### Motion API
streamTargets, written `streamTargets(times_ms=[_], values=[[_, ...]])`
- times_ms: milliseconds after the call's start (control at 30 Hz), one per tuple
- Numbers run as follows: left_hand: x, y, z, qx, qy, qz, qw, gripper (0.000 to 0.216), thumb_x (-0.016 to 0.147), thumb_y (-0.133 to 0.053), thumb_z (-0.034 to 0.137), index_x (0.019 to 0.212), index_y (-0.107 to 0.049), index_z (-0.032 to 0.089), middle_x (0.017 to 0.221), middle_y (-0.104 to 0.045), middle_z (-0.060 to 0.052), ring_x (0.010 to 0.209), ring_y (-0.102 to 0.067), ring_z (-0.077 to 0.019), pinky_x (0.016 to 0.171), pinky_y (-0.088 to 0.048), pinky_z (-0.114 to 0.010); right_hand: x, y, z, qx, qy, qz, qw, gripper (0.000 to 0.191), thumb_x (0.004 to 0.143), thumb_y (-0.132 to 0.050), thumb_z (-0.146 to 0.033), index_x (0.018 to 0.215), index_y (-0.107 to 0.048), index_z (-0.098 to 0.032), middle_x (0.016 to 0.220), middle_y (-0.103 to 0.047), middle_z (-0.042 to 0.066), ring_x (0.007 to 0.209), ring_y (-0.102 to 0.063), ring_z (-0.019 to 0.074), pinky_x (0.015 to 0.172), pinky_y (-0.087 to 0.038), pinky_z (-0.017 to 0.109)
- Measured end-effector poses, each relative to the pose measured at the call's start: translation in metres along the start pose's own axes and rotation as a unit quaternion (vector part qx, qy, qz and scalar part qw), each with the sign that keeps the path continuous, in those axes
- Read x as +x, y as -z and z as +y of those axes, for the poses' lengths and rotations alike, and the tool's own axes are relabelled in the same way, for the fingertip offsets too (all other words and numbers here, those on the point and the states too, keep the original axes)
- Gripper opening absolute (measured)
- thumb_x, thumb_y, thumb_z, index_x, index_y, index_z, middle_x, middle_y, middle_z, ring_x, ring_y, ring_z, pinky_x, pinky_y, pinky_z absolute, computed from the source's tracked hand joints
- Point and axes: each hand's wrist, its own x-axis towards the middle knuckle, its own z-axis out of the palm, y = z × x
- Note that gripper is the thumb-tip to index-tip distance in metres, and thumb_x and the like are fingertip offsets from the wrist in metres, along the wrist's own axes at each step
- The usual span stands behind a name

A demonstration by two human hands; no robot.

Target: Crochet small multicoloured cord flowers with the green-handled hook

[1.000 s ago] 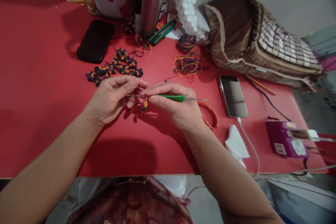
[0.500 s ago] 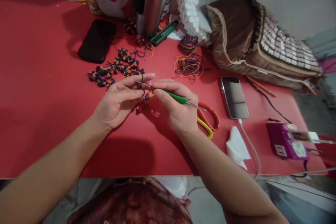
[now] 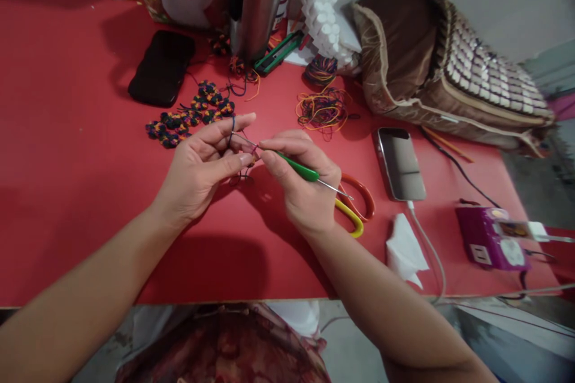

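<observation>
Pinched in my right hand (image 3: 308,182) is a crochet hook (image 3: 302,169) with a green handle, its thin metal shaft pointing left towards my other hand. My left hand (image 3: 202,167) is closed, thumb against fingers, on a small piece of yarn crochet (image 3: 254,157) that is mostly hidden. Dark yarn (image 3: 232,125) loops round the raised left index finger, and the hook's tip is beside it. Behind the left hand lie small multicoloured crocheted pieces (image 3: 197,111) in black, orange and purple. A loose tangle of yarn (image 3: 321,109) rests farther back.
Scissors (image 3: 359,203) with orange and yellow handles lie beside my right hand. A plugged-in phone (image 3: 399,163), a tissue (image 3: 405,251) and a purple power box (image 3: 492,239) are on the right. Behind stand a metal flask (image 3: 263,6), a green cutter (image 3: 279,52) and a brown cushion (image 3: 404,42).
The left index finger has risen slightly and both hands have shifted a little apart. The small crochet piece has turned, so less of it shows beneath the left thumb.
</observation>
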Motion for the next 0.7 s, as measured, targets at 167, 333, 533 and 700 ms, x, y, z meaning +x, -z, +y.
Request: streamTargets(times_ms=[167,333,533,700], values=[[-0.0043,-0.0006,0.0027,0.056,-0.023,0.014,0.998,0.045,0.079,-0.102,0.019,0.121,-0.093,0.034,0.088,-0.08,0.001,0.076,-0.069,-0.0168,0.074,-0.065,-0.032,-0.0081,-0.003,-0.0053,0.032,-0.108,0.01,0.994,0.02,0.102,-0.088,-0.05,0.113,-0.089,-0.033,0.103,-0.087,0.001,0.088,-0.079,0.0188,0.089,-0.069,0.039],[-0.005,0.0032,0.0016,0.099,-0.049,0.022,0.994,0.053,0.077,-0.109,0.027,0.126,-0.091,0.038,0.093,-0.081,0.001,0.084,-0.068,-0.0187,0.076,-0.059,-0.034,-0.007,-0.0036,-0.0053,0.07,-0.132,-0.001,0.989,0.024,0.1,-0.089,-0.052,0.112,-0.088,-0.031,0.103,-0.086,0.001,0.086,-0.079,0.0178,0.085,-0.069,0.037],[-0.0057,-0.0013,0.0048,0.076,-0.041,0.018,0.996,0.05,0.076,-0.11,0.025,0.121,-0.091,0.036,0.09,-0.079,0.004,0.081,-0.067,-0.0143,0.08,-0.059,-0.032,-0.0071,-0.0016,-0.0053,0.098,-0.123,-0.019,0.987,0.013,0.102,-0.089,-0.039,0.115,-0.088,-0.035,0.105,-0.089,-0.002,0.091,-0.081,0.0161,0.088,-0.068,0.035],[-0.0067,-0.0013,0.0055,0.055,-0.03,0.009,0.998,0.049,0.077,-0.108,0.02,0.121,-0.091,0.035,0.095,-0.081,0.004,0.089,-0.071,-0.0161,0.085,-0.062,-0.033,-0.0097,-0.0019,-0.0051,0.081,-0.126,-0.02,0.989,0.016,0.103,-0.087,-0.044,0.116,-0.088,-0.033,0.103,-0.088,0.0,0.093,-0.081,0.0196,0.092,-0.07,0.04]])
